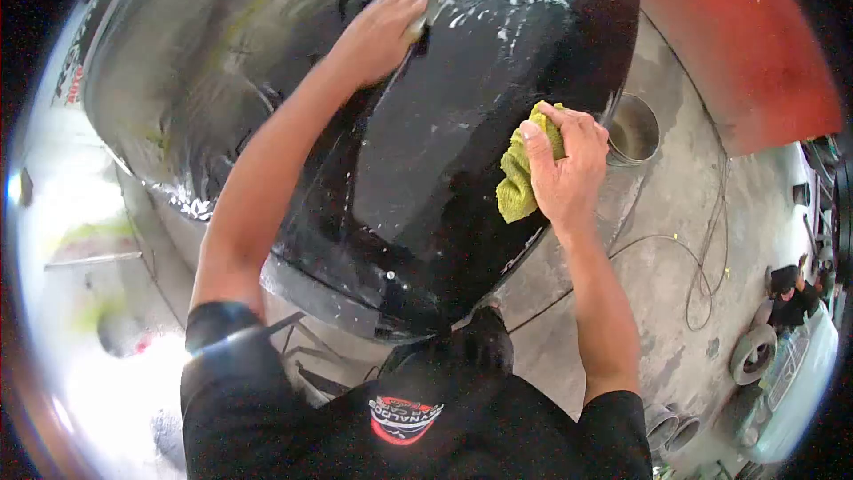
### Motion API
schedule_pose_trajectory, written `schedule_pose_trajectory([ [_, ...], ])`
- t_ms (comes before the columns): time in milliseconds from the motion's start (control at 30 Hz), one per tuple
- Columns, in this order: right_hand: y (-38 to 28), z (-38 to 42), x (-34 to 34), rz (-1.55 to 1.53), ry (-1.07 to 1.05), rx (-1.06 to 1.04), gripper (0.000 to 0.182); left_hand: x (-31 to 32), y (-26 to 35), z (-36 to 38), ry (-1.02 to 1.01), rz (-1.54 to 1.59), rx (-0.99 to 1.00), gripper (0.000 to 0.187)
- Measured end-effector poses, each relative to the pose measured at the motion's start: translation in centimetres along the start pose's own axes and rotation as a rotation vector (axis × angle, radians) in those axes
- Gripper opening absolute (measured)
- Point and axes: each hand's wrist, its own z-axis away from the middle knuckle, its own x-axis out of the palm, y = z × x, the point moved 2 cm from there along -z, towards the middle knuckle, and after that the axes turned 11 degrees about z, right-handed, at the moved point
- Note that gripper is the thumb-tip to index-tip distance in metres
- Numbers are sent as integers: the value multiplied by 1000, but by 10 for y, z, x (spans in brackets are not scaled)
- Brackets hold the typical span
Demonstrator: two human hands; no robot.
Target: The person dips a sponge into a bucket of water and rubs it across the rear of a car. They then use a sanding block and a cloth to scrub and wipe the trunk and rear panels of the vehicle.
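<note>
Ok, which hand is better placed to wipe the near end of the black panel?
The right hand, I'd say: it grips the yellow cloth, closer to that end. The left hand is farther out, by the white streaks, and motion-blurred.

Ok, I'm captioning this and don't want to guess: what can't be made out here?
All in the head view:
Whatever the left hand holds: blurred, covered by fingers.
Part of the yellow cloth: behind the right hand.
Red panel: top cut off by edge.
Distant person: actions too small.
</note>
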Motion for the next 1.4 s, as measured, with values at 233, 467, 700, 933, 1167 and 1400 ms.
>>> schedule_pose_trajectory([
  [233, -4, -3, 3, 5, 16, 1, 33, -121, 125, 249, -178, 93, -417, 55],
  [467, -4, -1, 2, 45, -3, 7, 35, -60, 89, 114, -136, 145, -166, 54],
  [700, 2, 1, 6, 35, 56, -17, 37, -67, 111, 128, -132, 158, -94, 48],
  [933, -1, 3, 8, 29, 106, 30, 37, -113, 194, 279, -277, 352, -107, 58],
  [1167, 2, 3, 8, 63, 97, -38, 42, -74, 202, 180, -282, 376, 94, 64],
  [1400, -11, 7, -5, 50, 55, 71, 40, -97, 176, 256, -408, 420, 267, 68],
])
